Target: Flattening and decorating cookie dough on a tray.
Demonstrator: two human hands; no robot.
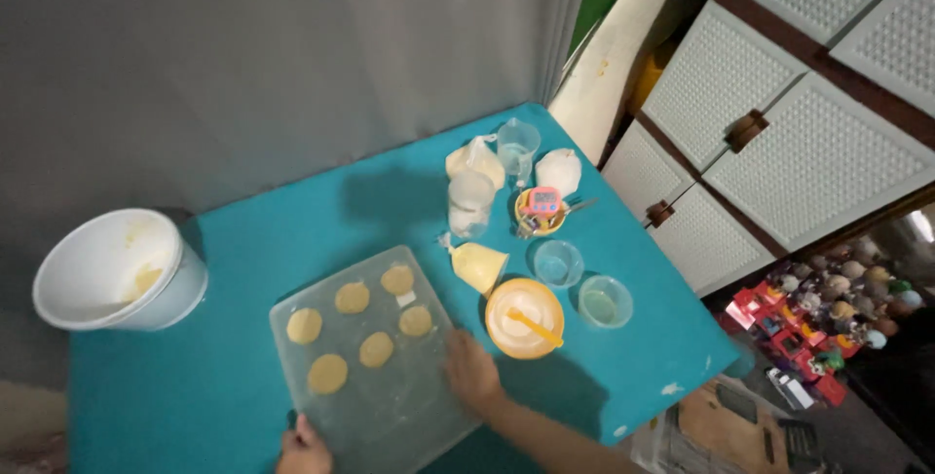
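Tray: clear plastic tray [390,406] with six dough rounds [353,298] lies on the teal desk [195,377].
Left hand [304,450]: grips the tray's near edge.
Right hand [472,374]: fingers spread flat on the tray's right edge.
Nearby: orange bowl [524,318], white bucket [117,269].

Your left hand [304,447] sits low near you, fingers curled, thumb up; your right hand [472,375] lies flat, palm down, forearm stretched out from the lower right
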